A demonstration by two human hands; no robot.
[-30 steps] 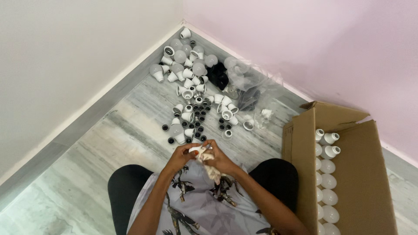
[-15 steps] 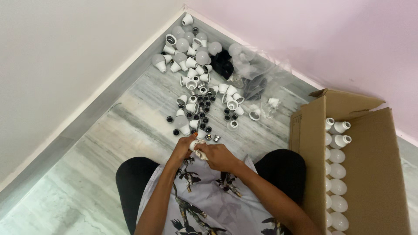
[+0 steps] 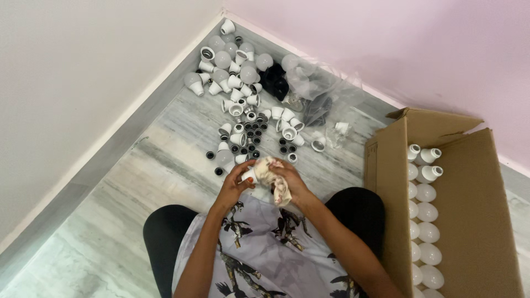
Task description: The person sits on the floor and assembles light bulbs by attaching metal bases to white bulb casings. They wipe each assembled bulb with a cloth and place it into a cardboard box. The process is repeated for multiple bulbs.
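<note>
Left hand [image 3: 233, 185] gripping white bulb piece [image 3: 249, 175], long axis pointing rightward into crumpled cloth [image 3: 271, 175] clutched by right hand [image 3: 293, 185], scattered bulb parts [image 3: 243, 105] beyond on floor [image 3: 165, 165]

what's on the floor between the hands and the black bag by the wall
In the head view, a scatter of white bulb housings and small black rings covers the floor between the hands and the black bag.

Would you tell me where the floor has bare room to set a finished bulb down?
Bare floor lies between the left wall and the bulb parts. Ahead of both hands it is crowded, up to the plastic bags. The cardboard box fills the right.
</note>
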